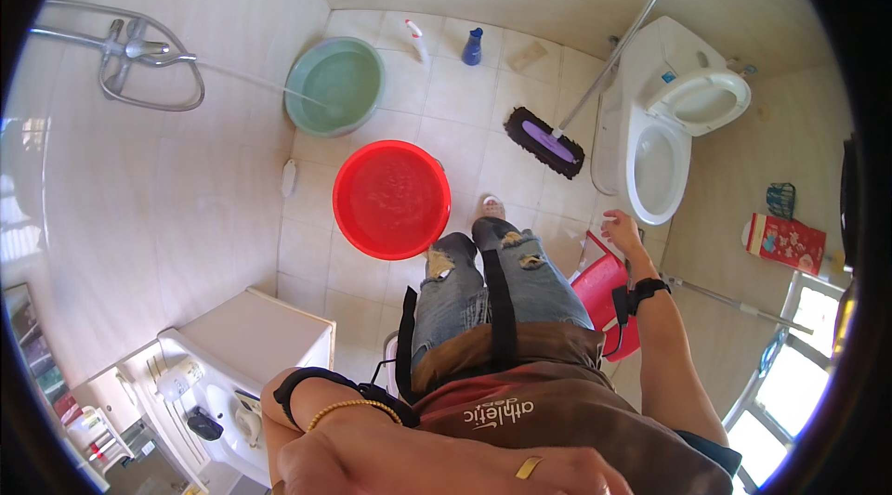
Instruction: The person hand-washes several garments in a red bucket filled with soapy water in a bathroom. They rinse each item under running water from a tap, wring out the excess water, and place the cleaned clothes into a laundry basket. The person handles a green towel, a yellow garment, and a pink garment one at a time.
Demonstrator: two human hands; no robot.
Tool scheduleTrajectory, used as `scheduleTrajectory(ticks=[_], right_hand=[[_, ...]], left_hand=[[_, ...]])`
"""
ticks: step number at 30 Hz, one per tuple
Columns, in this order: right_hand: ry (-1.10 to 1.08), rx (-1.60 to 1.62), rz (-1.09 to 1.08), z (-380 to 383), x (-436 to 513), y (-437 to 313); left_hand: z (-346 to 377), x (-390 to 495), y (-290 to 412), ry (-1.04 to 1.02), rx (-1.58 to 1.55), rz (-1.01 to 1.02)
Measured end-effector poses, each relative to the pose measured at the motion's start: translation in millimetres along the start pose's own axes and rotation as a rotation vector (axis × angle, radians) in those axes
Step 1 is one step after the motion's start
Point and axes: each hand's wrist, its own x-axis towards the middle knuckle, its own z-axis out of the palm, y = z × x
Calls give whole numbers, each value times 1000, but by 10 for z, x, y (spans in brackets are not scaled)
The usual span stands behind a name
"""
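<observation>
Close under the camera, my left hand (446,460) reaches across my chest with its back showing; a gold ring and a beaded bracelet are on it. Its fingertips are out of sight, so its grip cannot be told. My right hand (620,230) hangs at my right side, fingers apart and nothing in them. It is nearest to a red plastic bin (599,286) and the white toilet (651,178). Before my feet stands a round red basin (391,199) with water in it. Behind it, a tap (145,49) on the wall runs a stream into a green basin (334,84).
A flat mop (543,142) with a purple head leans beside the toilet. By the back wall stand a spray bottle (417,42) and a blue bottle (472,48); a beige block (528,57) lies nearby. A washbasin (226,418) is at lower left, a window (787,383) at right.
</observation>
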Motion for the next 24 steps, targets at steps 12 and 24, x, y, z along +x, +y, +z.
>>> scheduleTrajectory(ticks=[12,24], right_hand=[[57,-157,-28,37,-321,281],[350,285,-64,-1492,2226,-729]], left_hand=[[-811,-160,812,380,1223,-335],[-1605,-1475,551,1663,1100,27]])
